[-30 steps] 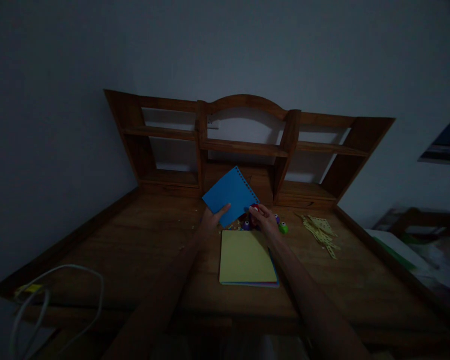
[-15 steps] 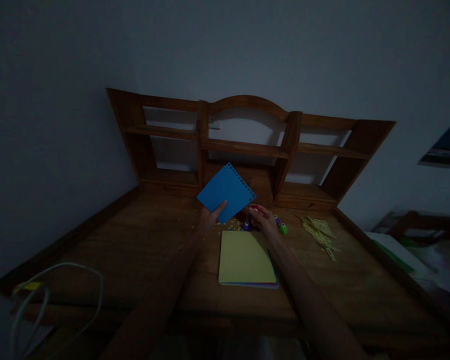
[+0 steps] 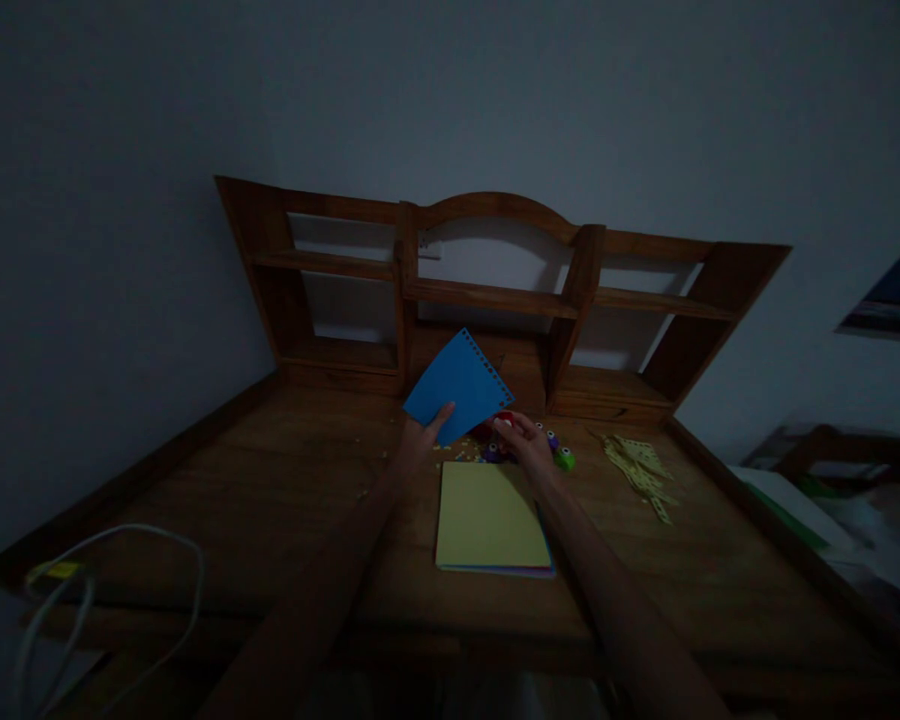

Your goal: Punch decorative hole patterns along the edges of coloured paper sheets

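Blue sheet (image 3: pixel 461 387) is held raised at a slant above the desk (image 3: pixel 270 480), near its back edge, in front of the wooden shelf unit (image 3: pixel 487 292). Left hand (image 3: pixel 418 438) is closed on the lower left part of the sheet, thumb flat on its face. Right hand (image 3: pixel 530 441) is narrow, fingers closed round a small red eyed tool (image 3: pixel 503 420) at the sheet's right-hand corner; whether the tool bites the paper cannot be told. Progress: one edge, upper corner to right-hand corner, carries a close row of small holes along nearly its full length; no holes are visible along the other edges in view. Yellow-topped stack (image 3: pixel 489 515) lies flat near the front of the desk, squared up, with other colours showing at the lower edge; no holes seen in its top sheet, so judged unworked. Materials: blue sheet thin, smooth, matt, slightly bowed. Desk is brown wood with visible grain. Pale paper bits (image 3: pixel 460 457) are scattered behind the stack. Beside right hand sit a rounded green eyed piece (image 3: pixel 565 459) and purple eyed pieces (image 3: pixel 552 440), glossy-looking. Perforated yellow strips (image 3: pixel 637 462) lie in a loose, tangled heap farther right. Light is dim; finer texture cannot be read.
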Demonstrator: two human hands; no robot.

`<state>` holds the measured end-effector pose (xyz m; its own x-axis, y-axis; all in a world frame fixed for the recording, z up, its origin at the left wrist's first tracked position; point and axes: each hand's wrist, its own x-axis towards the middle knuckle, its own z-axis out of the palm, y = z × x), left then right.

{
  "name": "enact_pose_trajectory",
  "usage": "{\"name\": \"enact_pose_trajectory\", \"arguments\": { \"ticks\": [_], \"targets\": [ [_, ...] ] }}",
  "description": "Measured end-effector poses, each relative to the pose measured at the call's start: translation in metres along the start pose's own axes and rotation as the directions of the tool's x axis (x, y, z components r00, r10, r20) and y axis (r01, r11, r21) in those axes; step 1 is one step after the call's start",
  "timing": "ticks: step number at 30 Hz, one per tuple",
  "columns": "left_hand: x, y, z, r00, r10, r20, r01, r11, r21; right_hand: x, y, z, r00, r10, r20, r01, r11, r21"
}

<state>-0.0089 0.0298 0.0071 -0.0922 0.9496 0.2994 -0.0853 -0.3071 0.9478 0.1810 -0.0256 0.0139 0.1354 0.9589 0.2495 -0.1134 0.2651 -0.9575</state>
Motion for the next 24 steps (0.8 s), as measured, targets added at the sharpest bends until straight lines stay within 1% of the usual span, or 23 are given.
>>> {"name": "enact_pose_trajectory", "arguments": {
  "ticks": [3, 7, 9, 11, 13, 19, 24],
  "targets": [
    [-0.001, 0.001, 0.0, 1.0, 0.013, -0.006, -0.013, 1.0, 0.004, 0.0, 0.001, 0.001, 1.0, 0.004, 0.018, -0.004, 1.0, -0.001],
    [0.0, 0.002, 0.002, 0.999, -0.035, -0.012, 0.035, 0.999, 0.038, 0.002, 0.004, 0.002, 1.0, 0.018, 0.008, -0.018, 1.0, 0.007],
    [0.001, 0.002, 0.004, 1.0, -0.013, 0.023, 0.011, 0.999, 0.05, 0.002, 0.005, 0.002, 1.0, 0.018, 0.003, -0.018, 1.0, 0.014],
    [0.001, 0.0, 0.005, 0.996, 0.026, 0.084, -0.031, 0.998, 0.055, 0.002, 0.007, 0.002, 1.0, 0.022, 0.002, -0.023, 0.999, 0.029],
    [0.001, -0.002, 0.006, 0.991, 0.039, 0.125, -0.047, 0.997, 0.059, 0.002, 0.008, 0.002, 0.999, 0.031, -0.013, -0.031, 0.999, 0.039],
    [0.0, -0.005, 0.005, 0.989, 0.052, 0.135, -0.055, 0.998, 0.02, 0.003, 0.007, 0.002, 0.999, 0.045, -0.016, -0.044, 0.998, 0.044],
    [0.002, -0.009, 0.002, 0.983, 0.052, 0.174, -0.057, 0.998, 0.029, 0.002, 0.004, 0.001, 1.0, 0.027, -0.013, -0.027, 1.0, 0.007]
  ]
}}
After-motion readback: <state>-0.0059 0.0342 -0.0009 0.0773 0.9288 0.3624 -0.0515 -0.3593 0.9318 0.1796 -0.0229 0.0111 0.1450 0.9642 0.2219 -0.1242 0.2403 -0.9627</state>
